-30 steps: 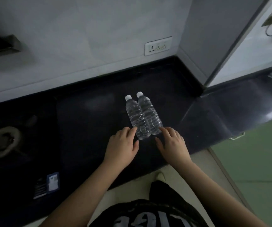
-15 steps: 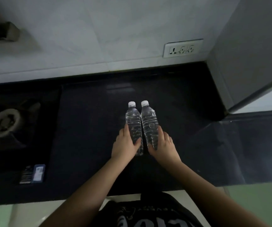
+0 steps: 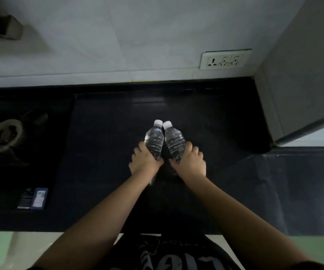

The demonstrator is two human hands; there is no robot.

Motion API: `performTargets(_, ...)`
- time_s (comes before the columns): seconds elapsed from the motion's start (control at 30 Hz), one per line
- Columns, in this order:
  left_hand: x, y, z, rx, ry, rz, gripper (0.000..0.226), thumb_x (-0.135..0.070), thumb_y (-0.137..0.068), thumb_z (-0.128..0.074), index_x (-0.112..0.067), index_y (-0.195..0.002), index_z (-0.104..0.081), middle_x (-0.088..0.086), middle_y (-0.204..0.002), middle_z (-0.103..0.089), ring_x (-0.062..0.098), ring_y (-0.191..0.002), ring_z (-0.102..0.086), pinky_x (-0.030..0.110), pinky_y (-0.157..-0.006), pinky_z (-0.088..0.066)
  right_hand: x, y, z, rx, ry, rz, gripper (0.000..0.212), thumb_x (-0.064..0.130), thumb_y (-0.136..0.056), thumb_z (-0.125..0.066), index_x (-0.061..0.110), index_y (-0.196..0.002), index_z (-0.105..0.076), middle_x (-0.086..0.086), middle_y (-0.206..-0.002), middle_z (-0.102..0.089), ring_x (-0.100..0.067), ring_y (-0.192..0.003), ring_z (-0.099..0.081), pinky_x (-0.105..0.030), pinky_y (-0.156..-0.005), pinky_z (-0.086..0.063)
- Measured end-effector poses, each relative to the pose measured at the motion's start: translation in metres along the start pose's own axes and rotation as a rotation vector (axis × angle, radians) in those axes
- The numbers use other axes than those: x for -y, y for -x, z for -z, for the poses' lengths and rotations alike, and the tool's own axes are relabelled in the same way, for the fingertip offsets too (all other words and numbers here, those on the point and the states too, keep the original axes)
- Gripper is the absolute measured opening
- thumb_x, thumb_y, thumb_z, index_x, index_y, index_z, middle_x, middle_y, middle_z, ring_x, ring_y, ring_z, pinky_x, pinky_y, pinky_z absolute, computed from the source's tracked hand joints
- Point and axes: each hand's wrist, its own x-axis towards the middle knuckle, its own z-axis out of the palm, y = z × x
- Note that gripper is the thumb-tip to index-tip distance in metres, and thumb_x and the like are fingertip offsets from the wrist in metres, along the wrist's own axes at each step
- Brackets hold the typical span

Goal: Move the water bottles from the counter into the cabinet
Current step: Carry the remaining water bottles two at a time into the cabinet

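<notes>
Now each hand has a bottle. The left hand [image 3: 145,163] is curled round the lower half of the left bottle [image 3: 154,140], and the right hand [image 3: 190,162] is wrapped the same way round the right bottle [image 3: 174,141]. Both grips look closed snugly on the plastic, fingers on the outer sides, thumbs toward the middle.

The bottles are over the dark counter [image 3: 108,152], roughly midway between the stove [image 3: 7,135] on the left and the grey cabinet [image 3: 301,84] that rises at the right. Whether their bases still touch the counter I cannot tell; the hands cover them.

What matters for the next move is how the bottles lean. Their long axes run away from the person, caps at the far end, and the two tilt inward so the white caps [image 3: 162,123] nearly meet while the bases sit apart in the palms. Each bottle sticks out forward from its hand, so most of its length leads the grip.

The cabinet side lies to the right, which makes the right hand the nearer one; no door or opening shows from here. I would guess the right bottle goes first or both swing over together, caps leading. The lift is only beginning, and nothing is stowed yet.

A small card [image 3: 32,198] lies by the stove, and a socket [image 3: 225,59] is on the wall behind.
</notes>
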Motion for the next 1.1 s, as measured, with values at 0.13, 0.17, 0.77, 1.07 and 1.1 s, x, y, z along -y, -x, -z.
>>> performTargets(0.13,0.007,-0.004,0.003,0.027,0.047,-0.009,0.085,-0.051,-0.070,-0.074,-0.029,-0.136,-0.024,0.009,-0.121,-0.054,0.031,-0.107,-0.057,0.038,-0.074,-0.041,-0.009,-0.005,0.007,0.019,-0.004,0.038,0.080,0.049,-0.081,-0.066,0.011,-0.140,-0.028,-0.011,-0.132,-0.047,-0.029,-0.119,-0.049,-0.038,-0.084,-0.048)
performTargets(0.17,0.010,-0.005,0.006,0.036,0.062,-0.029,0.081,-0.050,-0.069,-0.074,-0.031,-0.133,-0.029,0.005,-0.115,-0.059,0.028,-0.101,-0.059,0.036,-0.072,-0.043,-0.014,-0.005,0.010,0.029,0.008,0.049,0.078,0.049,-0.080,-0.066,0.010,-0.138,-0.031,-0.011,-0.131,-0.049,-0.029,-0.118,-0.051,-0.038,-0.083,-0.048)
performTargets(0.77,0.093,0.081,0.043,0.317,1.260,0.111,0.065,-0.043,-0.059,-0.088,-0.020,-0.116,-0.067,0.011,-0.107,-0.074,0.027,-0.093,-0.072,0.039,-0.073,-0.057,-0.003,0.040,0.028,0.394,-0.755,0.229,0.060,0.053,-0.065,-0.078,0.039,-0.118,-0.053,0.014,-0.105,-0.069,-0.003,-0.095,-0.066,-0.031,-0.082,-0.050)
performTargets(1.07,0.164,0.126,0.064,0.255,1.638,0.026,0.091,-0.046,-0.064,-0.081,-0.007,-0.139,-0.047,0.013,-0.116,-0.070,0.026,-0.106,-0.068,0.038,-0.076,-0.058,0.058,0.086,0.012,0.542,-0.851,0.372,0.067,0.050,-0.064,-0.081,0.036,-0.124,-0.054,0.011,-0.112,-0.069,-0.007,-0.103,-0.066,-0.043,-0.097,-0.050)
performTargets(1.1,0.175,0.134,0.067,0.228,1.647,0.021,0.089,-0.046,-0.065,-0.079,-0.008,-0.139,-0.047,0.012,-0.115,-0.071,0.026,-0.107,-0.068,0.038,-0.076,-0.058,0.065,0.095,0.008,0.544,-0.835,0.388,0.068,0.051,-0.063,-0.081,0.037,-0.124,-0.053,0.012,-0.111,-0.069,-0.006,-0.102,-0.066,-0.043,-0.096,-0.050)
